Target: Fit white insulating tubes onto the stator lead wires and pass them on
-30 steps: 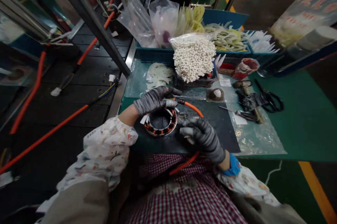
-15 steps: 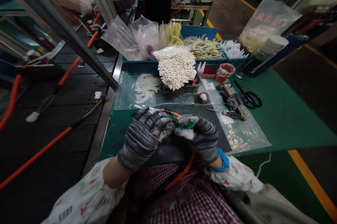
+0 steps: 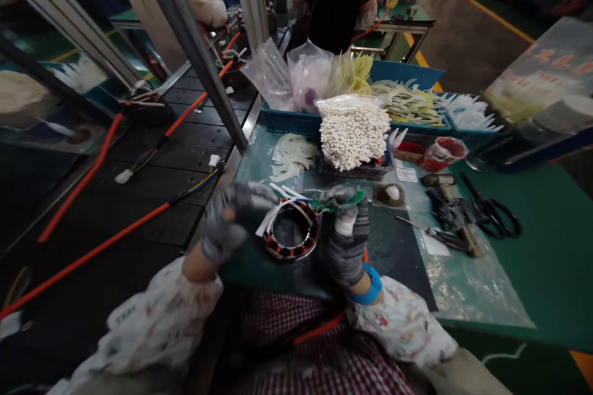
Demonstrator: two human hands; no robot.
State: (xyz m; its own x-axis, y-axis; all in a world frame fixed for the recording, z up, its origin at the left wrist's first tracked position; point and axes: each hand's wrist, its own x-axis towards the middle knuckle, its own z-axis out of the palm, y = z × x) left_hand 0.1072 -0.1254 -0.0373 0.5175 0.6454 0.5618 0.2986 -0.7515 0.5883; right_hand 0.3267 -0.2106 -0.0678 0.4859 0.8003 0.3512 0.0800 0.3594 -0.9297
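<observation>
A ring-shaped motor stator (image 3: pixel 303 249) with copper windings lies on the dark mat in front of me. Thin white tubes (image 3: pixel 267 220) and wires stick out from its upper left. My right hand (image 3: pixel 347 240), in a grey striped glove, pinches a small green circuit board (image 3: pixel 357 196) at the stator's upper right. Wires run between board and stator. Left of the stator is my left hand (image 3: pixel 227 219), gloved too and blurred by motion. It is close to the white tubes, and whether it touches them I cannot tell.
A bag of white sticks (image 3: pixel 354 135) stands behind the stator, before blue bins (image 3: pixel 290 120) of strips. On the right lie scissors (image 3: pixel 498 216), a screwdriver (image 3: pixel 445 237) and a taped tool (image 3: pixel 451 206). An orange-sleeved cable (image 3: pixel 115 243) crosses the slatted surface at left.
My left hand has come away to the left, and the stator now shows between my hands. My right hand has turned more upright, still with the circuit board. The view has shifted left.
</observation>
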